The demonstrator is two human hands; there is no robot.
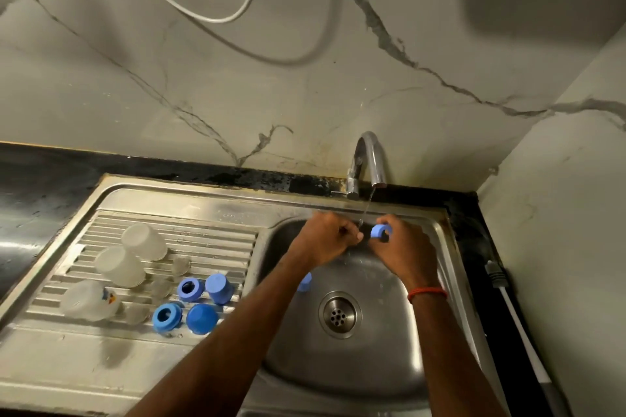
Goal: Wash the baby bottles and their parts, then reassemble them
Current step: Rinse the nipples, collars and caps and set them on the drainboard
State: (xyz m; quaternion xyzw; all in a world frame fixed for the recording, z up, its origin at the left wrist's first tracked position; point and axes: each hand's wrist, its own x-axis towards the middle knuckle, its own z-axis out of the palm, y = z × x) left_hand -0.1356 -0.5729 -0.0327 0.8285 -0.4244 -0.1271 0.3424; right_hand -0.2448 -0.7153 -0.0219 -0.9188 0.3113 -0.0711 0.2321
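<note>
Over the sink basin (382,342), my right hand (403,249) grips a blue bottle ring (381,232) just right of the thin stream from the tap (367,162). My left hand (327,239) is curled beside it; what it holds is hidden. A blue cap (305,282) lies in the basin, partly behind my left forearm. On the ribbed drainboard (216,240) stand three clear bottles upside down (144,240) (120,266) (89,300), several clear teats (181,264), two blue rings (190,289) (166,316) and two blue caps (219,288) (202,318).
The drain (338,313) sits in the middle of the basin. A black counter (40,179) runs left and behind the sink. A white cable with a grey plug (496,278) lies on the counter strip at the right. Marble walls close off the back and right.
</note>
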